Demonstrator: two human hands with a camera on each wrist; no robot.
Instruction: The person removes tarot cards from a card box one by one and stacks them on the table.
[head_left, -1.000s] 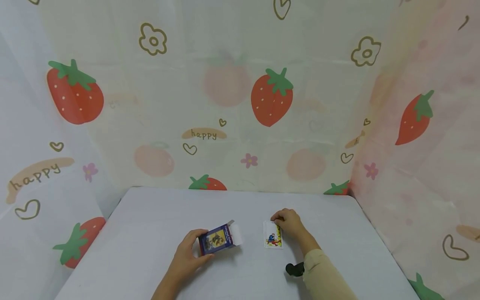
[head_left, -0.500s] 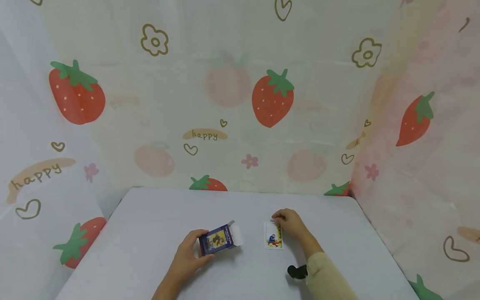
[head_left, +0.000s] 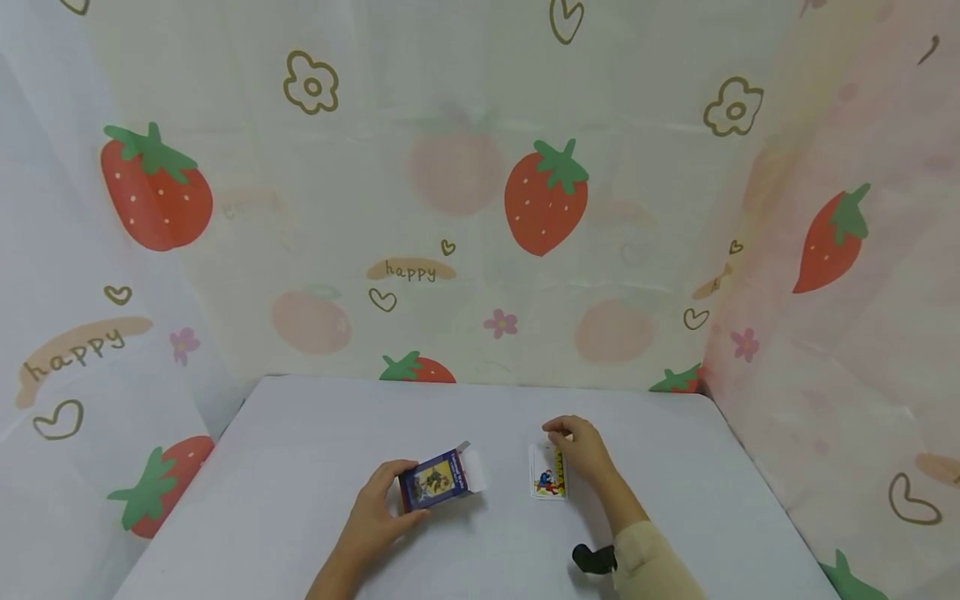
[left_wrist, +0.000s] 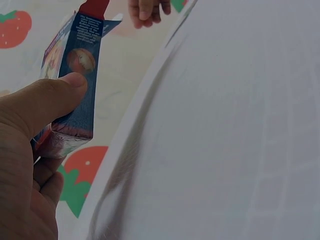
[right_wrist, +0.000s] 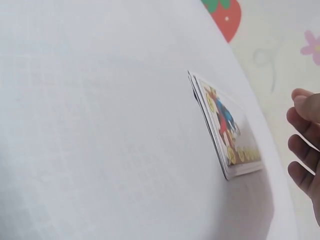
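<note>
My left hand (head_left: 378, 508) grips a small blue card box (head_left: 435, 482) between thumb and fingers, its end flap hanging open toward the right. In the left wrist view the thumb presses the side of the box (left_wrist: 82, 95), which is held tilted. A small stack of playing cards (head_left: 546, 479) lies face up on the white table, the top one with a colourful figure. Just above the stack's far right corner hovers my right hand (head_left: 581, 446). In the right wrist view this hand (right_wrist: 307, 135) is apart from the cards (right_wrist: 227, 130), fingers loosely bent around nothing.
The white cloth-covered table (head_left: 300, 433) reaches back to a strawberry-printed curtain (head_left: 465, 208), which also hangs along both sides. A black rounded piece (head_left: 592, 559) juts out by the right sleeve (head_left: 648, 562).
My right hand has lifted slightly away from the cards, its fingertips coming off the stack's far edge. The left hand and box stay in place.
</note>
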